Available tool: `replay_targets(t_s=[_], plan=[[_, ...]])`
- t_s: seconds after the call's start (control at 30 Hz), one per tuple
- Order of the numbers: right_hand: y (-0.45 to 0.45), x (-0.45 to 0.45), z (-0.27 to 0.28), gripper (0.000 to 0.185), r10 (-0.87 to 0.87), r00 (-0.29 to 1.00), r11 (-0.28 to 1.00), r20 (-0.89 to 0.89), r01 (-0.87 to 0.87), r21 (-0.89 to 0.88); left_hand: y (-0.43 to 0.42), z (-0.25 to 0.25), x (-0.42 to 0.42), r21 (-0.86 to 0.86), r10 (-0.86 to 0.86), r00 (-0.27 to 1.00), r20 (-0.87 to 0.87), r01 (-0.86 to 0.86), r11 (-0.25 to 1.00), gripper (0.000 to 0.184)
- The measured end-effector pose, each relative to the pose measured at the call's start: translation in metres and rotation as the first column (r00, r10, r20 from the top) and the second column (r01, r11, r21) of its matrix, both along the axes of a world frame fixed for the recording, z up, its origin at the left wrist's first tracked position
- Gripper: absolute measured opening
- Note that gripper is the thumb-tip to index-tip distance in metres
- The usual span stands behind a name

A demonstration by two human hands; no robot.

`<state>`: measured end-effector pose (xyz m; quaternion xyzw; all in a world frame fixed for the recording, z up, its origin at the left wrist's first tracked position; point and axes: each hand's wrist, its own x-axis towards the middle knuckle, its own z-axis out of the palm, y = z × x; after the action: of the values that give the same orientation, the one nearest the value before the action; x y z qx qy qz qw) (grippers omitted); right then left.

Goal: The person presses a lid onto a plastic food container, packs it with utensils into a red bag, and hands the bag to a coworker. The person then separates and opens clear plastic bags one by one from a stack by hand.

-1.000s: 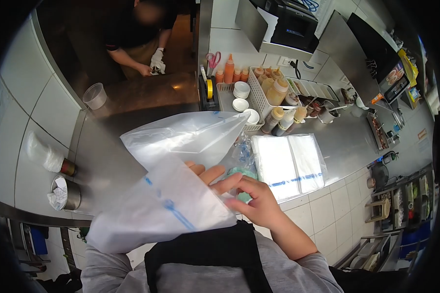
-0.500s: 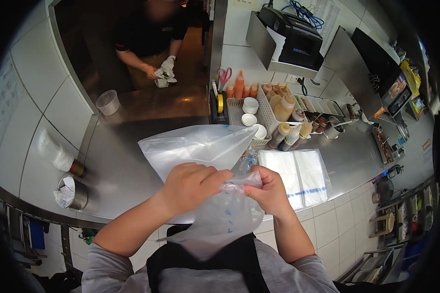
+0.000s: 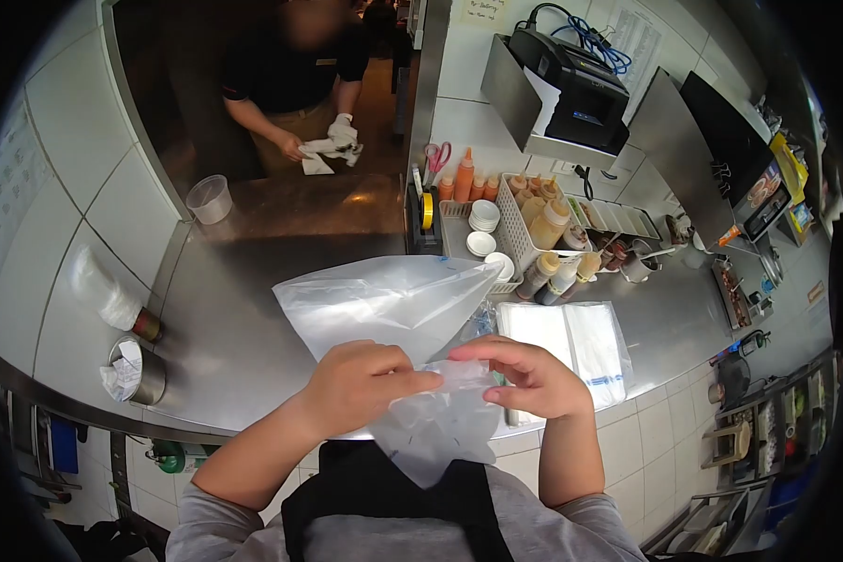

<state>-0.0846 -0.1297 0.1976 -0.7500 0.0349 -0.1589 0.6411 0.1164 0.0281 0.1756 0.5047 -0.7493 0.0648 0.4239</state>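
My left hand [image 3: 365, 384] is closed on a translucent plastic bag [image 3: 384, 300], gripping a bunched part between thumb and fingers. One wide part of the plastic spreads forward above the steel counter; another hangs below my hands, before my black apron. Whether both parts are a single bag I cannot tell. On the other side of the bunched plastic is my right hand [image 3: 539, 379], its thumb and fingers apart and curved, fingertips at the plastic's edge. Just beyond that hand lies a pack of white bags [image 3: 567, 342] with blue print.
White dishes [image 3: 484, 217] and a basket of sauce bottles [image 3: 548, 220] stand at the back. A clear tub [image 3: 209, 199] sits near the pass, behind which a person handles a white cloth [image 3: 332, 150]. A metal container [image 3: 145, 375] is at left; a printer [image 3: 571, 94] hangs above.
My right hand has loosened its pinch on the plastic and spread its fingers. The hanging part is drawn up smaller. Across the pass, the person's cloth has shifted.
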Motion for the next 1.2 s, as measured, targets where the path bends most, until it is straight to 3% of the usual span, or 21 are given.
replay_targets(t_s=[0.07, 0.13, 0.17, 0.23, 0.27, 0.33, 0.37, 0.47, 0.5, 0.57, 0.63, 0.77, 0.83, 0.87, 0.93, 1.07, 1.2], plan=[[0.000, 0.002, 0.001, 0.022, -0.004, 1.000, 0.996, 0.009, 0.003, 0.085, 0.003, -0.002, 0.002, -0.004, 0.013, 1.000, -0.003, -0.013, 1.000, 0.042], [0.002, 0.008, 0.002, 0.021, -0.052, 0.997, 0.958, 0.064, 0.068, -0.279, 0.004, 0.000, 0.002, -0.014, 0.002, 1.000, 0.002, -0.002, 1.000, 0.042], [0.004, 0.011, 0.000, 0.021, -0.054, 0.997, 0.958, 0.063, 0.070, -0.280, 0.005, 0.001, 0.003, -0.023, -0.008, 1.000, 0.010, 0.008, 1.000, 0.041], [0.012, 0.016, -0.009, 0.010, -0.232, 0.972, 0.958, 0.045, 0.236, -0.165, 0.007, 0.002, 0.006, -0.018, -0.020, 1.000, -0.007, 0.020, 1.000, 0.041], [0.008, 0.022, -0.012, 0.010, -0.231, 0.971, 0.956, 0.051, 0.237, -0.171, 0.002, 0.003, 0.010, -0.019, -0.025, 1.000, -0.016, 0.025, 1.000, 0.041], [0.012, 0.027, -0.020, 0.017, -0.260, 0.965, 0.961, -0.013, 0.260, 0.093, -0.002, 0.005, 0.009, -0.011, -0.032, 0.998, -0.062, 0.032, 0.999, 0.041], [0.013, 0.028, -0.020, 0.017, -0.262, 0.965, 0.961, -0.015, 0.262, 0.092, -0.004, 0.006, 0.008, -0.006, -0.036, 0.994, -0.105, 0.035, 0.999, 0.041], [0.015, 0.032, -0.020, 0.019, -0.236, 0.969, 0.952, -0.068, 0.245, 0.184, -0.003, 0.002, 0.004, 0.081, 0.068, 0.982, -0.179, -0.054, 0.995, 0.040], [0.016, 0.033, -0.020, 0.018, -0.154, 0.987, 0.951, -0.038, 0.158, 0.265, -0.003, 0.002, 0.005, 0.084, 0.065, 0.982, -0.180, -0.051, 0.995, 0.040], [0.014, 0.032, -0.021, 0.016, -0.079, 0.997, 0.936, -0.002, 0.075, 0.345, 0.000, 0.002, 0.010, 0.068, -0.038, 0.987, -0.159, 0.050, 0.996, 0.023], [0.006, 0.027, -0.022, 0.016, 0.053, 0.999, 0.934, 0.011, -0.054, 0.354, 0.004, 0.000, 0.015, 0.029, -0.110, 0.970, -0.219, 0.119, 0.992, 0.021], [0.001, 0.016, -0.021, 0.019, 0.074, 0.994, 0.921, -0.078, -0.038, 0.388, 0.009, -0.012, 0.013, -0.025, -0.254, 0.872, -0.418, 0.269, 0.963, 0.019], [0.005, 0.016, -0.020, 0.019, -0.119, 0.986, 0.989, -0.116, 0.108, -0.097, 0.008, -0.006, 0.010, 0.043, -0.237, 0.875, -0.422, 0.280, 0.959, 0.027], [0.011, 0.019, -0.017, 0.019, -0.122, 0.986, 0.989, -0.117, 0.111, -0.096, 0.007, -0.003, 0.009, 0.107, -0.214, 0.883, -0.419, 0.282, 0.954, 0.035], [0.026, 0.029, -0.007, 0.013, -0.192, 0.967, 0.913, 0.169, 0.239, -0.330, 0.006, -0.003, 0.007, 0.112, -0.212, 0.895, -0.392, 0.275, 0.955, 0.035], [0.026, 0.024, -0.001, 0.010, -0.180, 0.979, 0.896, 0.092, 0.202, -0.396, 0.010, 0.007, 0.001, 0.227, -0.143, 0.935, -0.323, 0.224, 0.948, 0.036], [0.031, 0.038, -0.008, 0.006, -0.328, 0.915, 0.768, 0.234, 0.402, -0.498, 0.006, 0.004, -0.007, 0.231, 0.000, 0.935, -0.354, 0.087, 0.969, 0.033]])
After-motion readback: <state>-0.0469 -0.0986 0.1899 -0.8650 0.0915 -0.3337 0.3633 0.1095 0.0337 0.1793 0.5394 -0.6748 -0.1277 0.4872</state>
